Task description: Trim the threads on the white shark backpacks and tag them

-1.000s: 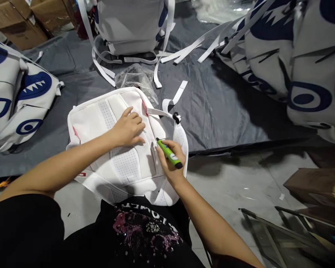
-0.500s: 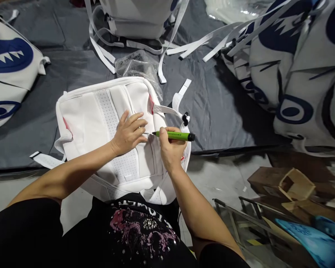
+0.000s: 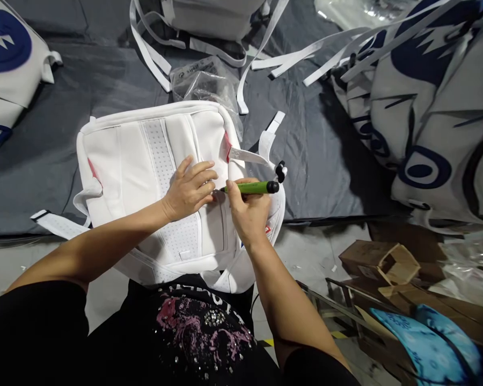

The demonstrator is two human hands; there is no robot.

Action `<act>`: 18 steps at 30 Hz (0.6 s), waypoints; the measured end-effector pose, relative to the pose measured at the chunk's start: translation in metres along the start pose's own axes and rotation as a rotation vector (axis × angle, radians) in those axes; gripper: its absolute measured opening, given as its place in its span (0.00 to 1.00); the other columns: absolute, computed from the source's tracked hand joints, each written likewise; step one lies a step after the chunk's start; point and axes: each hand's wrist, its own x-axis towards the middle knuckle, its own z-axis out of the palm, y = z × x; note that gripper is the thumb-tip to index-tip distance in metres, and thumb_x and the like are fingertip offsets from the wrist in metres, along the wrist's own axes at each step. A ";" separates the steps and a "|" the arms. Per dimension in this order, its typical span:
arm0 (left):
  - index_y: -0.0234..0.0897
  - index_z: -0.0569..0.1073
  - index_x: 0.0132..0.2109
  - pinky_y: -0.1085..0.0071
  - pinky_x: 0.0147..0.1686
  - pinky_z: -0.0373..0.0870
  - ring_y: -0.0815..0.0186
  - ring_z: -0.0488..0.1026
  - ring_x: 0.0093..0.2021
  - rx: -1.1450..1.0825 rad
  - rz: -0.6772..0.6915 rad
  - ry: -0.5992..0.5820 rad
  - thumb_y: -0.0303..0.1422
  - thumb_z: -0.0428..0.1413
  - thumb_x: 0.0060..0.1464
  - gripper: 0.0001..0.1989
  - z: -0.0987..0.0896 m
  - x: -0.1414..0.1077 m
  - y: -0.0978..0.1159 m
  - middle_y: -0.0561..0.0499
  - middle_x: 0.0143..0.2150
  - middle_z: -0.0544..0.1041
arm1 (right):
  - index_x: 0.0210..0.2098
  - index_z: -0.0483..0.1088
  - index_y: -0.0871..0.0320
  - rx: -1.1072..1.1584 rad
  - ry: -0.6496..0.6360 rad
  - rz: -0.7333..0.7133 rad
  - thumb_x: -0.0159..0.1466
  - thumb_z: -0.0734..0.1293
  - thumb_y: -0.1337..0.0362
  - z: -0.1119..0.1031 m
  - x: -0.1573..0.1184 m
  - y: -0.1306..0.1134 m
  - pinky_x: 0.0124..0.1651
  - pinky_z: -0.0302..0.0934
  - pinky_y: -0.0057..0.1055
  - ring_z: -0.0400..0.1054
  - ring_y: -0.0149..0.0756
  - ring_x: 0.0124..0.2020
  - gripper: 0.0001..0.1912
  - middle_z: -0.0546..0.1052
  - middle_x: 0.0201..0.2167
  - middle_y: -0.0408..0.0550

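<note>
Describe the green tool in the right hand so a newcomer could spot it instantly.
Find the white backpack lying back-up on the grey sheet. At its right edge the right hand holds a green marker level, tip pointing toward the left hand. It is the only bright green thing, with a black end cap.

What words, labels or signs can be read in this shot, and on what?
Clear bag: black printed line, too blurred to read.
Black shirt: studded lettering by the pink print, upside down and partly hidden, not readable.
White backpack: small red tag under the right hand, too small to read.
Green marker: no readable text.
Printed bags: blue eye and teeth shapes only, no words.
</note>
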 end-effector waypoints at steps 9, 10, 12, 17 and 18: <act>0.48 0.72 0.47 0.48 0.73 0.38 0.59 0.59 0.69 -0.041 -0.024 -0.018 0.41 0.47 0.65 0.11 0.001 0.002 0.001 0.52 0.55 0.75 | 0.31 0.69 0.57 -0.062 0.012 -0.022 0.65 0.66 0.51 0.001 0.002 0.001 0.31 0.62 0.31 0.68 0.33 0.25 0.16 0.75 0.25 0.44; 0.48 0.72 0.47 0.48 0.73 0.38 0.59 0.59 0.69 -0.040 -0.023 -0.014 0.41 0.47 0.65 0.11 0.001 0.002 0.001 0.52 0.55 0.75 | 0.32 0.69 0.57 -0.052 0.011 -0.020 0.65 0.65 0.51 0.001 0.003 0.001 0.31 0.62 0.31 0.68 0.33 0.25 0.16 0.75 0.25 0.44; 0.48 0.72 0.47 0.47 0.73 0.38 0.59 0.59 0.68 -0.027 -0.021 -0.007 0.41 0.46 0.65 0.11 0.001 0.002 0.002 0.52 0.55 0.75 | 0.31 0.69 0.57 -0.042 -0.003 -0.017 0.65 0.66 0.51 0.001 0.005 0.000 0.31 0.62 0.31 0.68 0.33 0.25 0.16 0.75 0.25 0.44; 0.48 0.72 0.47 0.48 0.73 0.37 0.59 0.60 0.68 -0.021 -0.028 -0.014 0.41 0.47 0.65 0.11 0.002 0.002 0.001 0.52 0.54 0.75 | 0.30 0.69 0.57 -0.043 -0.033 0.010 0.66 0.65 0.50 0.000 0.009 -0.004 0.31 0.61 0.31 0.68 0.33 0.24 0.17 0.73 0.21 0.42; 0.48 0.72 0.47 0.48 0.73 0.37 0.59 0.60 0.68 -0.026 -0.031 -0.017 0.41 0.47 0.64 0.11 0.002 0.002 0.001 0.52 0.55 0.75 | 0.29 0.69 0.57 -0.040 -0.047 0.010 0.66 0.65 0.50 0.000 0.009 -0.005 0.31 0.61 0.31 0.67 0.33 0.24 0.17 0.72 0.21 0.41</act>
